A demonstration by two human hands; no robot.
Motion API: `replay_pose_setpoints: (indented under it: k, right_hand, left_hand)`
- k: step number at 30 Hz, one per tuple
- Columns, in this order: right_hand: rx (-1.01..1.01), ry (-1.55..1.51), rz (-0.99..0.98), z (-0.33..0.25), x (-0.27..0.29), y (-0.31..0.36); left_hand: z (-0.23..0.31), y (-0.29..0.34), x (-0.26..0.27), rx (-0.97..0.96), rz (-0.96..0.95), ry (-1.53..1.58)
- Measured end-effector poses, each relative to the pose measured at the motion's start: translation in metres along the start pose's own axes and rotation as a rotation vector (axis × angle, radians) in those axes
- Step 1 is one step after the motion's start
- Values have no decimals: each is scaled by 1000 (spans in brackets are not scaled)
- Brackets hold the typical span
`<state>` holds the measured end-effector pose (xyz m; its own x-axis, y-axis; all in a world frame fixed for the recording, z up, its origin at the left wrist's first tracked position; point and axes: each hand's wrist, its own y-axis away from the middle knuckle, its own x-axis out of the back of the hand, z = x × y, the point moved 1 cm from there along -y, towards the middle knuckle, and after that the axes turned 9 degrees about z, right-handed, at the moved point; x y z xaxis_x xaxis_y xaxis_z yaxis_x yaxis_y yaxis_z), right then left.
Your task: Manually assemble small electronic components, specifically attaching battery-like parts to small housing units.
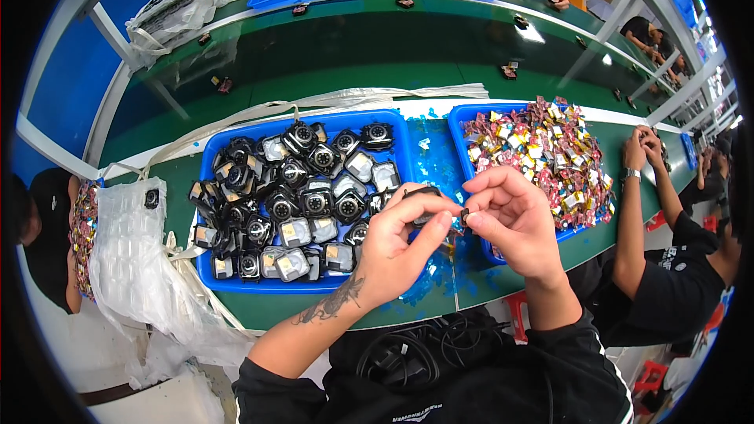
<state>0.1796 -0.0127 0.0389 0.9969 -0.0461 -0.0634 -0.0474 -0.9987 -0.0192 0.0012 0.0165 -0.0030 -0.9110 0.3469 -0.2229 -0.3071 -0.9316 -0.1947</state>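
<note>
My left hand (390, 247) is closed around a black smartwatch case (424, 193), mostly hidden behind the fingers. Close beside it, my right hand (514, 228) pinches a tiny dark part (465, 217) between thumb and forefinger; its exact kind cannot be made out. Under and left of my left hand is a blue tray (206, 267) heaped with black watch cases (316, 204), some showing round sensor backs, others pale square faces. Another blue tray (459, 129), behind my right hand, holds a pile of small red circuit boards (542, 157) with white and yellow pieces.
Blue scraps (428, 161) litter the strip between the trays. A green conveyor belt (353, 55) with scattered parts runs beyond. Clear plastic packaging (129, 243) stands at left. Black cables (400, 357) lie near my lap. A co-worker (667, 267) sits at right; others work across the belt.
</note>
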Motion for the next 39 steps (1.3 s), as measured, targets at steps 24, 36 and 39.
replay_pose_setpoints:
  k: [24,36,39]
  right_hand:
    - [-24,48,-182,10,17,11]
    - [-87,-150,46,16,16,17]
    - [66,40,33,12,4,19]
  left_hand:
    - [11,-1,-2,53,152,-325]
    - [5,-3,1,23,22,-314]
    - [2,-1,-3,179,46,-5]
